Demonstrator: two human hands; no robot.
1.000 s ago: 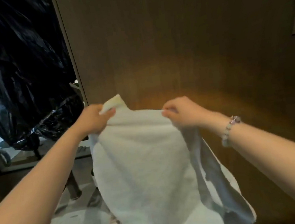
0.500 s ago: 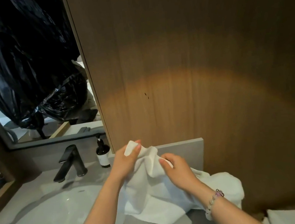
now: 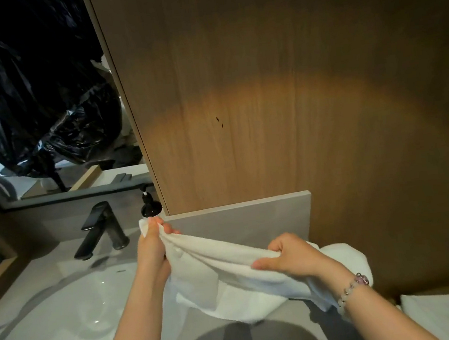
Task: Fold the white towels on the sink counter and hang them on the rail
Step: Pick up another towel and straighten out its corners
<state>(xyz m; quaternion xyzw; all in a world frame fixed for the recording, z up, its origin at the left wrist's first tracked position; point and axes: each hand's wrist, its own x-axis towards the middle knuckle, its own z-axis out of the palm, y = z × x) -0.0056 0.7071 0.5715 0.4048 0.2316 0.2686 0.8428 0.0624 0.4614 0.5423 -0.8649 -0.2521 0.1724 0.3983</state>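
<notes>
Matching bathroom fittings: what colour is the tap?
Black; the tap shows best in the head view.

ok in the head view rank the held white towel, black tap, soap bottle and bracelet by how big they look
1. white towel
2. black tap
3. soap bottle and bracelet look alike: the bottle is partly hidden, the bracelet nearer the camera
</notes>
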